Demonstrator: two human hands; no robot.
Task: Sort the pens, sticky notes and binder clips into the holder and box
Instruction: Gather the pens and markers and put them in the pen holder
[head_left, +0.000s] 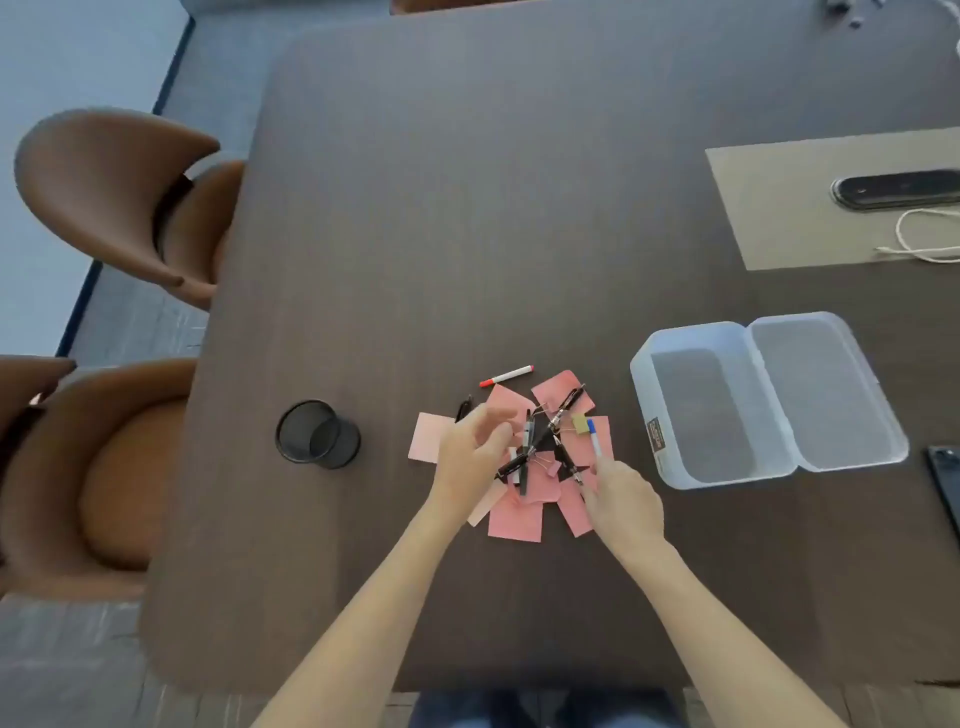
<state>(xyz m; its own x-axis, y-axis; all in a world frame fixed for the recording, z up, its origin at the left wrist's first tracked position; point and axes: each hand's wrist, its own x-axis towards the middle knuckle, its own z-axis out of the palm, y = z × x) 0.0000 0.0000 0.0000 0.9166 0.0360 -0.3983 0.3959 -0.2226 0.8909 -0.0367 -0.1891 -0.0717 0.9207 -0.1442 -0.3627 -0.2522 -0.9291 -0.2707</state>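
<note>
A heap of pink sticky notes (515, 522), black pens (527, 441) and binder clips (580, 423) lies in the middle of the dark table. My left hand (470, 457) hovers over the heap's left side, fingers spread, holding nothing that I can see. My right hand (623, 501) rests at the heap's right side, fingers around the lower end of a blue-capped white pen (593, 438). A red-capped marker (506, 375) lies just beyond the heap. The black mesh holder (317, 434) stands to the left. The clear plastic box (717, 415) sits to the right, lid open.
A grey mat (810, 208) with a black oblong case (893, 189) and a white cord (924, 241) lies at the back right. A dark phone (948, 483) is at the right edge. Two brown chairs (119, 197) stand along the table's left side.
</note>
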